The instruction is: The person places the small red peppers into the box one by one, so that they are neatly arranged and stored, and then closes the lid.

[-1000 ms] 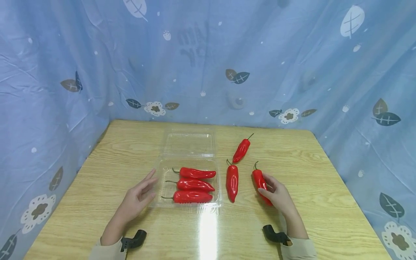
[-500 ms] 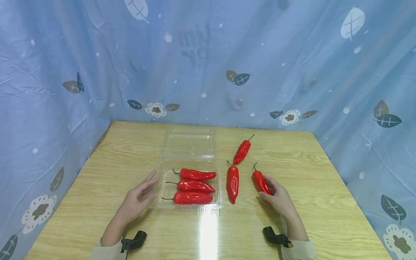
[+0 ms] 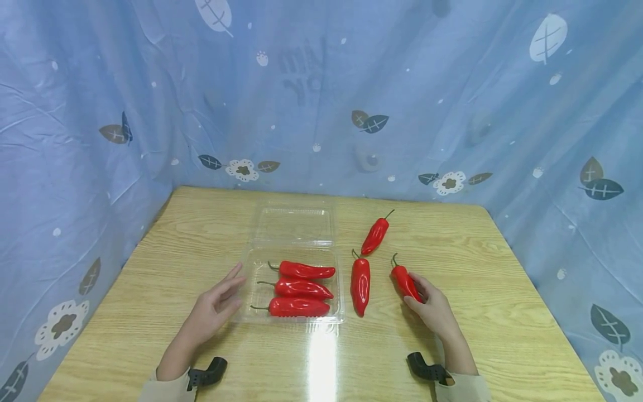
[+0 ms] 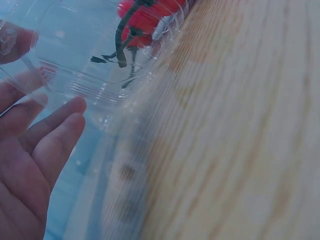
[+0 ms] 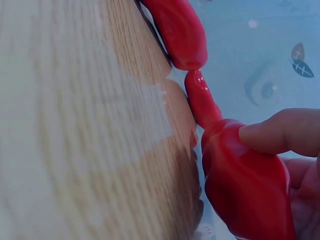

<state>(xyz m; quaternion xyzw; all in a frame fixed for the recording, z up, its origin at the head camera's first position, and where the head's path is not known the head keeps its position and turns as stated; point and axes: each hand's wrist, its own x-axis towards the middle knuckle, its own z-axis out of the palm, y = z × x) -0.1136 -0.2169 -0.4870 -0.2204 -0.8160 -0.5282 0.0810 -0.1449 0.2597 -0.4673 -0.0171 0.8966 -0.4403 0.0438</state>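
Note:
My right hand pinches a red chili pepper between thumb and fingers, right of the other peppers. In the right wrist view, the thumb presses one side of this pepper, which looks raised off the table. My left hand has its fingers extended and loosely spread at the left edge of an open clear plastic clamshell box. In the left wrist view, the fingers lie by the box's clear wall; I cannot tell whether they touch it. Three red peppers lie side by side in the box, stems to the left.
Two more red peppers lie on the wooden table right of the box: a nearer pepper and a farther pepper. The clear lid lies folded back behind the box. A blue patterned curtain surrounds the table.
The right hand has closed around its pepper; the lower end, visible below the thumb earlier, is now hidden by the hand. The left hand and box have stayed put.

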